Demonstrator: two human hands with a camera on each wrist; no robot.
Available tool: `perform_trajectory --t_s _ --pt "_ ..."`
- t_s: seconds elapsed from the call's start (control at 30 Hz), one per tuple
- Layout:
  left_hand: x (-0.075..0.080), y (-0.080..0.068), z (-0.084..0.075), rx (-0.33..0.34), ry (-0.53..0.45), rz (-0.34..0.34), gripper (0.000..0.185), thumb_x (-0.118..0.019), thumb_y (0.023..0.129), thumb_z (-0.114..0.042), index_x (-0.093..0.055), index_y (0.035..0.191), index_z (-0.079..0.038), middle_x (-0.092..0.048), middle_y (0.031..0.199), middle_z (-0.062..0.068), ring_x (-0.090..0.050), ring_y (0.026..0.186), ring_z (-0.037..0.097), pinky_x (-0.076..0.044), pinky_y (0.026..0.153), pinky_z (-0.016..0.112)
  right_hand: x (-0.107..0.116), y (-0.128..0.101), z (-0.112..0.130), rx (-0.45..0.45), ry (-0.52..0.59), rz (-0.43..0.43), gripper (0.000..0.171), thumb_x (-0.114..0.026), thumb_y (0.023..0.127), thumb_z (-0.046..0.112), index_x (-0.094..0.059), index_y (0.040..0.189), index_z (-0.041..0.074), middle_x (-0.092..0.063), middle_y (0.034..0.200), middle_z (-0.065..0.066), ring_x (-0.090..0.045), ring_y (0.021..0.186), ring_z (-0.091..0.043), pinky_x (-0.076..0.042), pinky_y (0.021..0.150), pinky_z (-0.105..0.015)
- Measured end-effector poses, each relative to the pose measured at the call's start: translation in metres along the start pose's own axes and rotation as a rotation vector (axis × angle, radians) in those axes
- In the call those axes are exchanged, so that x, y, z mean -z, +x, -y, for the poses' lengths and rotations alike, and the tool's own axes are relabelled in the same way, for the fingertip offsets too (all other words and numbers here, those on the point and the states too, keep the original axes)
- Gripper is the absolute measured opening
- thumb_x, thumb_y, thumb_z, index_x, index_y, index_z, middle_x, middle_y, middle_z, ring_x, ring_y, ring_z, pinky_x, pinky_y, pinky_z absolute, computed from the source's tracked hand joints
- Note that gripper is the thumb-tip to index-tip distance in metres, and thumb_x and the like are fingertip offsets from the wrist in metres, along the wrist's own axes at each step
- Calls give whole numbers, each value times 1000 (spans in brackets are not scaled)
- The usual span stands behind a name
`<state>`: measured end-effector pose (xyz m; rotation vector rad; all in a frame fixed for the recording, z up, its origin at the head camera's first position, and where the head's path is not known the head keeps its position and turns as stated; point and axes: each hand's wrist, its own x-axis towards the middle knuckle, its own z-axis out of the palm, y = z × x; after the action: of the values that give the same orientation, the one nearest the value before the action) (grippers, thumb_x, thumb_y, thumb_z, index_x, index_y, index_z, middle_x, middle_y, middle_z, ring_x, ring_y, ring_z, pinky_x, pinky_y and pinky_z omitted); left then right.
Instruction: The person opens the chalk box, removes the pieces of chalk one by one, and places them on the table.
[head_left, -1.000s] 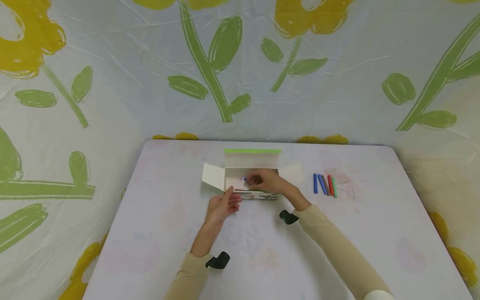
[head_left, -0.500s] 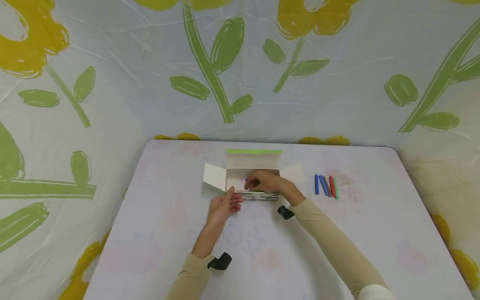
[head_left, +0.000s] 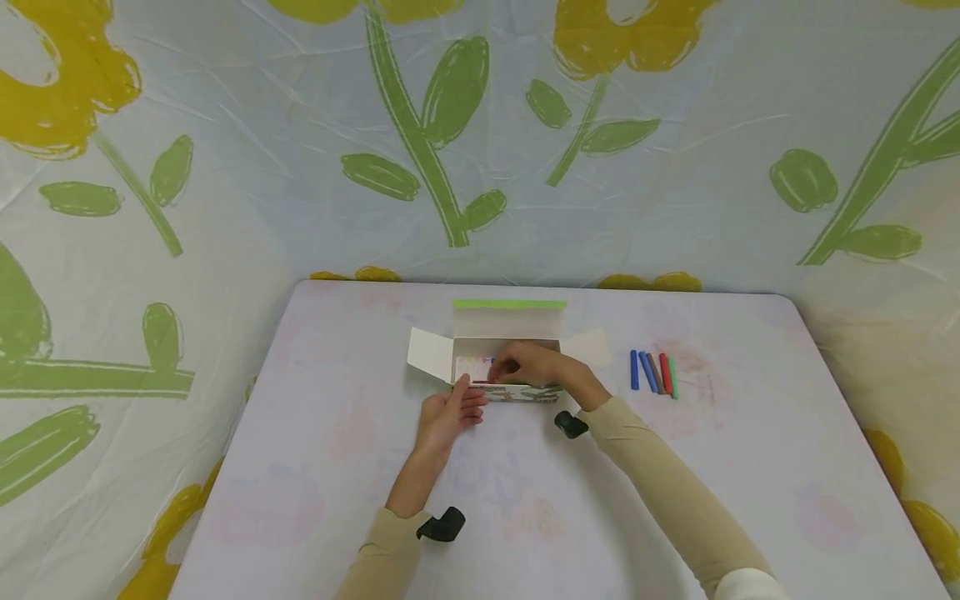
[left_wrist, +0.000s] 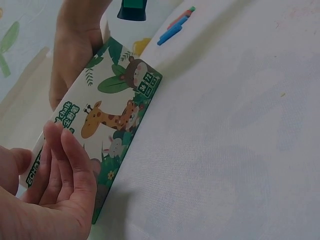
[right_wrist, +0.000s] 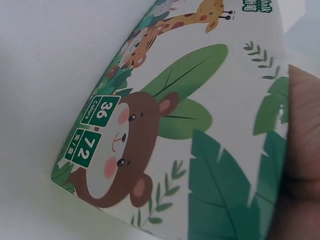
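An open white chalk box [head_left: 506, 321] with printed animals stands on the table in the head view. My left hand [head_left: 444, 412] holds its near wall at the left, thumb over the rim and fingers outside. The left wrist view shows those fingers [left_wrist: 70, 165] against the printed front. My right hand [head_left: 528, 364] reaches inside with curled fingers, pinching a dark red chalk stick [head_left: 482, 382] near the front wall. A small blue tip [head_left: 492, 360] shows beside it. In the right wrist view the box front [right_wrist: 165, 115] hides most of that hand.
Right of the box, several chalk sticks [head_left: 652, 372] in blue, brown, red and green lie on the table [head_left: 525, 517]. The box flaps [head_left: 431, 354] stand spread outward. A flowered cloth [head_left: 300, 167] hangs behind and at both sides.
The dark red chalk stick, out of sight half a second ago, shows again at my right fingertips. That hand has shifted slightly inside the box. My left hand keeps its hold.
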<state>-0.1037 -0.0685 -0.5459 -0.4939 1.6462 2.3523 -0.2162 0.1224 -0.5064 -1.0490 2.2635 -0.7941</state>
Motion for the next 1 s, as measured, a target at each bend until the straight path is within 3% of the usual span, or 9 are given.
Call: perform_trajectory --t_s 0.23,0.4,0.67,0.9,1.0 --pt "-1 -1 -1 -7 -2 -1 54 -62 105 -37 -68 107 17 -75 86 10 -63 64 8 -58 65 23 5 -11 7 -11 -46 -82 17 -67 101 10 -75 113 0 -73 107 -8 -64 98 -20 -54 91 -41" --pt "-1 -2 -2 -1 4 2 54 -61 105 -37 -68 108 16 -75 85 9 -63 65 8 -57 65 22 10 -23 12 21 -21 -141 13 -66 101 7 -72 109 0 -72 100 -6 -62 91 -19 -54 85 -38" --pt "0 -1 -2 11 -8 7 53 -62 105 -36 -68 109 17 -74 83 8 -63 65 8 -57 64 22 17 -46 16 27 138 -245 17 -65 101 6 -71 116 -1 -71 100 -13 -63 88 -17 -55 81 -32" --pt "1 -1 -2 13 7 8 54 -65 103 -39 -69 108 15 -75 86 9 -63 66 8 -57 65 22 24 -67 19 -1 236 -314 24 -64 103 9 -67 123 -4 -71 99 -14 -67 85 -30 -56 80 -29" --pt "1 -1 -2 13 12 7 54 -65 102 -39 -69 109 15 -75 87 9 -63 66 8 -57 66 23 28 -77 20 -13 282 -347 26 -64 102 6 -66 125 -6 -70 103 -21 -68 88 -36 -58 82 -28"
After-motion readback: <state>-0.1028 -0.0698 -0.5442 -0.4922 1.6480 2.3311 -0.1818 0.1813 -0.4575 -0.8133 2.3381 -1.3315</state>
